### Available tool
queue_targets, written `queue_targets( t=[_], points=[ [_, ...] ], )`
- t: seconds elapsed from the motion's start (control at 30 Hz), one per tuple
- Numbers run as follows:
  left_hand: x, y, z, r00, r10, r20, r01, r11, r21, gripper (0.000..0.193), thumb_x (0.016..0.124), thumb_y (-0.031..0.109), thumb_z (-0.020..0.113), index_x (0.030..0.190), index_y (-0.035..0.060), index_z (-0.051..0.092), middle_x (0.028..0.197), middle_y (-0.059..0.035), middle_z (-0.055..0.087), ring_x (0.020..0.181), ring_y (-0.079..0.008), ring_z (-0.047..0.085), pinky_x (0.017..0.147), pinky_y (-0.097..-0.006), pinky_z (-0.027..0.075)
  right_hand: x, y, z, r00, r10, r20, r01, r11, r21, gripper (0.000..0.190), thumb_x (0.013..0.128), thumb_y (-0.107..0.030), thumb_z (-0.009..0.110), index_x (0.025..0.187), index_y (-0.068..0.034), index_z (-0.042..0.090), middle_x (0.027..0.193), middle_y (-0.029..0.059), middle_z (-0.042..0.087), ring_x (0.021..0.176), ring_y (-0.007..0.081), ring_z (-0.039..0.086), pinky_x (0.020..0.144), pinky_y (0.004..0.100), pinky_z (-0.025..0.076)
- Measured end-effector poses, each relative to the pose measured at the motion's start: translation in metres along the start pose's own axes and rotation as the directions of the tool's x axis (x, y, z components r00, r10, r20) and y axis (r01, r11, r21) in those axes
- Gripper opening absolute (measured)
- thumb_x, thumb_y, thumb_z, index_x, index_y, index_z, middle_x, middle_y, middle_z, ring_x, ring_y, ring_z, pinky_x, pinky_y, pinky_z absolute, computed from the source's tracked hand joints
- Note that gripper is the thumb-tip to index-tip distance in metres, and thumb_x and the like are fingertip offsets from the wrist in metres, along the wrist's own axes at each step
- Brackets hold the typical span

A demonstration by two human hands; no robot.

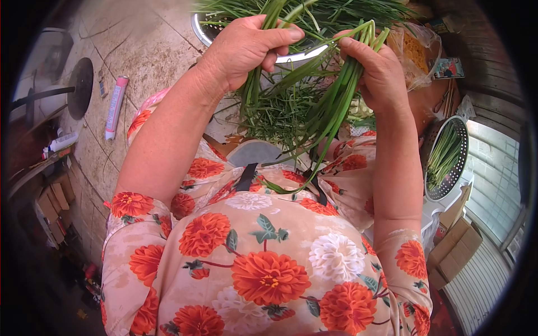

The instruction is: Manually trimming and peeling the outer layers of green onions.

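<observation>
Both hands are raised in front of me at the top of the view. Within my left hand [256, 48] is a bunch of long green leaf stalks, probably garlic chives [251, 90], gripped near the paler ends. Another bunch of green stalks [342, 94] hangs from my right hand [372, 67], its leaves trailing down to my lap. Thumb and fingers of the right hand pinch its pale, bent upper ends. Just beyond the hands stands a metal colander [304, 56] heaped with more of the greens [349, 14]. Loose green trimmings [277, 107] lie in a pile on the floor below.
To the right, a perforated metal colander [429, 185] holds a bundle of greens [443, 157]. A clear plastic bag [414, 54] with orange contents lies near a small printed box [449, 68]. Cardboard boxes [456, 252] stand lower right. A pink-and-blue tube [116, 108] rests on the stained tile floor [138, 50].
</observation>
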State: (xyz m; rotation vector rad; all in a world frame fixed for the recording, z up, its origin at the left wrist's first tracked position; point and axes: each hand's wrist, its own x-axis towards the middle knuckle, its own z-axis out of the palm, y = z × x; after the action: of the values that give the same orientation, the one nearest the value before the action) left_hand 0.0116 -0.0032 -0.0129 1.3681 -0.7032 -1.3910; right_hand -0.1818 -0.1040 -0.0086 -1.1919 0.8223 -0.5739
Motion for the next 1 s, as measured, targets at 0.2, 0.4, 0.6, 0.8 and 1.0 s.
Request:
queue_targets(
  t=[0.2, 0.4, 0.6, 0.8, 1.0],
  points=[
    [-0.001, -0.002, 0.011, 0.999, -0.002, 0.036, -0.006, 0.977, 0.212, 0.021, 0.079, 0.021, 0.072, 0.092, 0.0062, 0.064, 0.071, 0.0020, 0.055, 0.048, -0.0041, 0.041, 0.044, -0.0208, 0.033, -0.003, 0.008, 0.011, 0.998, 0.004, 0.068, 0.008, 0.984, -0.180, 0.017, 0.085, -0.025, 0.064, 0.088, -0.009, 0.064, 0.063, -0.0045, 0.054, 0.048, 0.0047, 0.048, 0.041, 0.0209, 0.034],
    [-0.002, 0.004, 0.000, 0.979, -0.105, 0.176, 0.128, 0.983, -0.129, 0.017, 0.082, 0.017, 0.061, 0.092, 0.0043, 0.060, 0.072, 0.0002, 0.053, 0.043, -0.0040, 0.039, 0.044, -0.0214, 0.035, -0.004, 0.009, 0.011, 0.996, -0.015, 0.090, 0.045, 0.937, -0.347, 0.017, 0.086, -0.026, 0.063, 0.086, -0.010, 0.064, 0.062, -0.0058, 0.052, 0.049, 0.0033, 0.046, 0.042, 0.0210, 0.035],
    [0.002, 0.015, -0.029, 0.897, 0.078, 0.436, 0.162, 0.858, -0.486, 0.017, 0.084, 0.019, 0.054, 0.089, 0.0035, 0.056, 0.072, -0.0013, 0.054, 0.039, -0.0044, 0.039, 0.044, -0.0220, 0.037, -0.003, 0.015, 0.010, 0.996, -0.009, 0.093, 0.039, 0.942, -0.334, 0.017, 0.085, -0.025, 0.064, 0.087, -0.009, 0.065, 0.063, -0.0052, 0.053, 0.050, 0.0039, 0.047, 0.042, 0.0210, 0.036],
    [-0.005, 0.009, -0.002, 0.997, 0.017, -0.082, 0.001, 0.976, 0.219, 0.018, 0.076, 0.013, 0.063, 0.092, 0.0055, 0.060, 0.065, 0.0014, 0.054, 0.042, -0.0013, 0.036, 0.040, -0.0177, 0.029, -0.013, 0.002, 0.012, 0.967, 0.095, 0.235, -0.071, 0.992, -0.107, 0.020, 0.084, -0.022, 0.064, 0.094, -0.006, 0.068, 0.069, -0.0030, 0.057, 0.051, 0.0047, 0.050, 0.041, 0.0196, 0.034],
    [-0.007, 0.000, 0.008, 0.973, -0.191, 0.131, 0.136, 0.930, 0.343, 0.021, 0.078, 0.018, 0.061, 0.092, 0.0027, 0.066, 0.070, -0.0016, 0.061, 0.040, -0.0024, 0.037, 0.036, -0.0194, 0.028, -0.013, 0.005, 0.009, 0.946, 0.115, 0.304, -0.116, 0.993, -0.014, 0.022, 0.082, -0.021, 0.067, 0.095, -0.003, 0.068, 0.072, -0.0026, 0.059, 0.053, 0.0049, 0.050, 0.042, 0.0198, 0.034]
  ],
)
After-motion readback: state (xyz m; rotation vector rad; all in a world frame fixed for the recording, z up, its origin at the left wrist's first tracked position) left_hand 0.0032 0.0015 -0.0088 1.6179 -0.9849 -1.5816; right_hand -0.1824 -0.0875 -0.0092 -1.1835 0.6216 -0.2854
